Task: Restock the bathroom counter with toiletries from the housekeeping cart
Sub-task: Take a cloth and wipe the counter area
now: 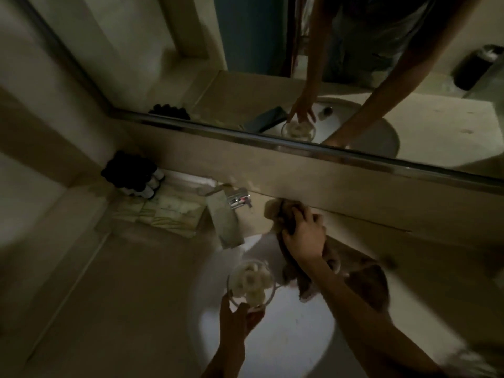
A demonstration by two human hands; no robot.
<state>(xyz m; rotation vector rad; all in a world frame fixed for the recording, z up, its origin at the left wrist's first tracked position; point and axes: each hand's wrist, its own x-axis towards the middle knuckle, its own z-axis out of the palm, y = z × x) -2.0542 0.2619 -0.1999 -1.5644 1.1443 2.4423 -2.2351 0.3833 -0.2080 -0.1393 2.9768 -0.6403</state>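
Head camera looked down at you in a dim bathroom. Your left hand held a glass jar. Your fingers and thumb were curled round the side of the jar closest to you, so the grip was tight on the glass. The jar was full of white cotton balls. It stood up straight, just past your fingertips, in the air over the white sink.

Your right hand was past the jar and to its right, up by the back wall. Its fingers were curled into a brown cloth and pushed it down on the counter. Some of the cloth stuck out past your fingers, against the wall. The rest hung back under your wrist, over the sink's edge.

Left of your right hand, close by, stood the shiny tap. Farther left of it lay a row of pale packets. Past those, in the corner, stood small bottles with black tops, all bunched together. They were well apart from both hands.

Above your right hand ran the mirror. It showed both your arms and the jar again.
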